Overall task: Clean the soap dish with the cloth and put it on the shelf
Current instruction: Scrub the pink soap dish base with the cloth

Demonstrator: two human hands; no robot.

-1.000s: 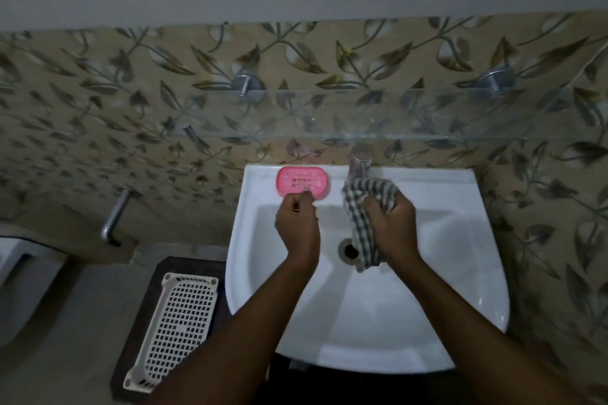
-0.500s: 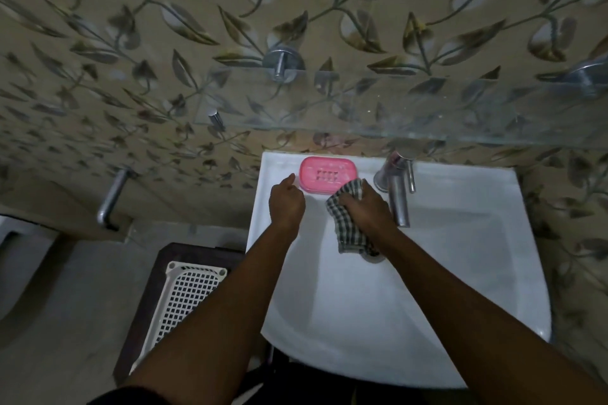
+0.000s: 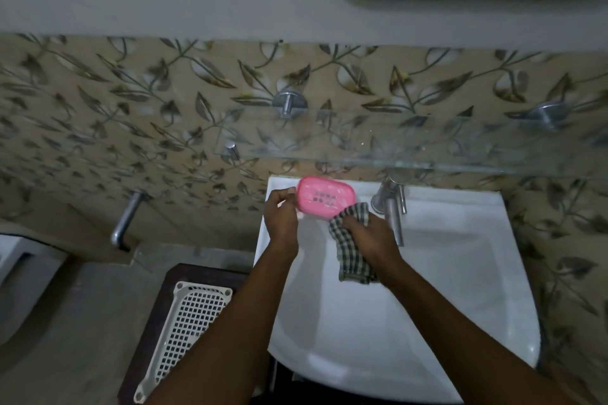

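Presently, both forearms extend forward from the bottom edge over the white sink (image 3: pixel 460 306). The left hand (image 3: pixel 281 219) is raised at the sink's back left corner, fingers curled around the left end of the pink soap dish (image 3: pixel 325 197), which it grips with the slotted face tilted toward the camera. Whether the dish rests on the sink rim or is lifted clear cannot be determined. The right hand (image 3: pixel 370 235) is clenched on a bunched checked cloth (image 3: pixel 350 248); the cloth's upper edge meets the dish's lower right corner, and its tail hangs below the hand over the basin. The right fingers are largely buried in the fabric. A metal tap (image 3: pixel 391 207) stands just right of the cloth. A glass shelf (image 3: pixel 411 145) spans the leaf-patterned tiled wall above the sink, its right end cut off by the frame. A white perforated basket (image 3: pixel 187 335) lies on a dark stand at lower left. Lighting is dim; the marks on the dish are unreadable.
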